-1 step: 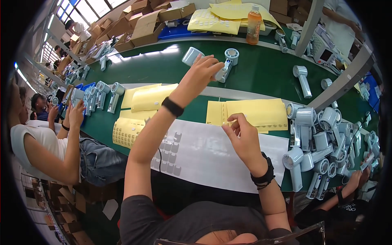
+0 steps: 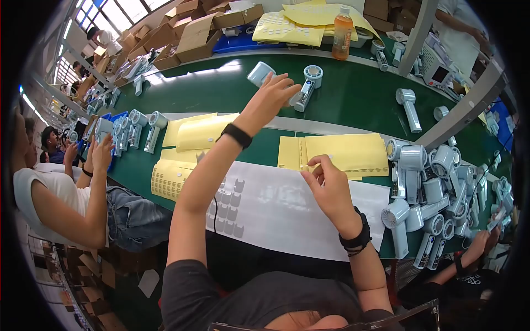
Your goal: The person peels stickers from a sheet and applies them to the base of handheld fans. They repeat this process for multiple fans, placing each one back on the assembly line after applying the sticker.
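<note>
My left hand [image 2: 270, 99] reaches over the far part of the green bench, its fingers closed around a pale blue handheld fan [image 2: 259, 73]. This fan's round head sticks out to the left of the hand; the palm and fingers hide much of its handle. Just right of my fingertips lies a second handheld fan [image 2: 313, 75], handle toward me. My right hand [image 2: 331, 193] hovers above a white sheet [image 2: 281, 215], fingers loosely curled and thumb apart from the index finger. I make out nothing in it. Yellow sticker sheets [image 2: 348, 151] lie just beyond it.
A heap of handheld fans [image 2: 436, 182] covers the bench at right, beside a slanting grey post [image 2: 469, 110]. Grey stickers [image 2: 234, 199] dot the white sheet's left part. An orange drink bottle [image 2: 342, 36] stands at the back. Co-workers sit on both sides.
My left hand and forearm have shifted very slightly. The right hand has hardly moved.
</note>
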`<state>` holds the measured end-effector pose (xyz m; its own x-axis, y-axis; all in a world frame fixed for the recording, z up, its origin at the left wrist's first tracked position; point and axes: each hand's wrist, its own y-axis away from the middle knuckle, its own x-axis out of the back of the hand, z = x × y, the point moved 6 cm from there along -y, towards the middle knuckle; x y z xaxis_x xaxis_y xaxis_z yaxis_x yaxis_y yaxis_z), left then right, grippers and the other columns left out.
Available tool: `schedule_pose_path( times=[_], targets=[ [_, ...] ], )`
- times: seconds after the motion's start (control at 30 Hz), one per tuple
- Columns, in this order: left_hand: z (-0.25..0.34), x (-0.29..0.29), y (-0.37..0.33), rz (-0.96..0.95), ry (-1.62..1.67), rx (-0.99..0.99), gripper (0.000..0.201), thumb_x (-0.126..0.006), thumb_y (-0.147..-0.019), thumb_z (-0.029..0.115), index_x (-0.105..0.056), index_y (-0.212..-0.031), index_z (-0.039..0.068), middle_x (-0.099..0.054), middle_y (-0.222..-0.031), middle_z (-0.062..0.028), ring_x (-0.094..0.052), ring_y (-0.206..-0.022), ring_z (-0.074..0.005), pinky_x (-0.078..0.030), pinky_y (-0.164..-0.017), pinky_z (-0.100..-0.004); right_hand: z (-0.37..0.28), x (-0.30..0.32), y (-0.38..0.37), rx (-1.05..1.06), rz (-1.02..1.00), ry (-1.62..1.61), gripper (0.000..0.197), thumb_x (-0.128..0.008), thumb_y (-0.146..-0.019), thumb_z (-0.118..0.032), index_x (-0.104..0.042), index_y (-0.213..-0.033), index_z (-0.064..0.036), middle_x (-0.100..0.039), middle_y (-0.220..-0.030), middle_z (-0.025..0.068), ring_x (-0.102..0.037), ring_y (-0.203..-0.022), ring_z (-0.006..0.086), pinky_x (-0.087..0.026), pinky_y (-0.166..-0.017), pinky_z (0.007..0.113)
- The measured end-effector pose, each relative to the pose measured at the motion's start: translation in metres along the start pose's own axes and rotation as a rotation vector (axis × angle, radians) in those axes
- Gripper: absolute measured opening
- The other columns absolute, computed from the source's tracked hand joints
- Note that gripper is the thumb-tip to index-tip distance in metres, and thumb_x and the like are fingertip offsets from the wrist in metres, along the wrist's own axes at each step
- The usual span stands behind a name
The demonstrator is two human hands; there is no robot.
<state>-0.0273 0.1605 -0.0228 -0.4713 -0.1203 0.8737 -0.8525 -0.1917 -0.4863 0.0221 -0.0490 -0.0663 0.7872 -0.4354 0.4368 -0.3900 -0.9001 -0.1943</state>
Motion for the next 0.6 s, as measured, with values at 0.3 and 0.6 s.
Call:
schedule_pose_path(
  times=[0.3,0.6],
  targets=[
    [-0.043,-0.122,-0.029,-0.564,0.127,0.516,0.057,-0.069,-0.075,0.035,-0.061,-0.119,0.000,-0.044,-0.141,-0.0205,-0.018,-0.147,-0.0390,-0.014,-0.102,-0.0813,0.026,-0.022,0.014,-0.134,-0.131,0.060,0.017,-0.069,-0.086,-0.009,-0.059,-0.098,-0.0015,-0.060,-0.069,0.0096,-0.057,-0.060,0.0173,-0.045,-0.058,0.029],
    [-0.023,-0.087,-0.036,-0.070,0.080,0.536,0.048,-0.075,-0.072,0.035,-0.065,-0.105,0.001,-0.061,-0.111,-0.0158,-0.053,-0.115,-0.0344,-0.029,-0.101,-0.0704,-0.032,-0.123,0.030,0.304,-0.129,0.290,0.028,-0.071,-0.078,-0.007,-0.064,-0.104,-0.0054,-0.055,-0.085,0.0099,-0.055,-0.081,0.0274,-0.044,-0.072,0.038]
  ],
)
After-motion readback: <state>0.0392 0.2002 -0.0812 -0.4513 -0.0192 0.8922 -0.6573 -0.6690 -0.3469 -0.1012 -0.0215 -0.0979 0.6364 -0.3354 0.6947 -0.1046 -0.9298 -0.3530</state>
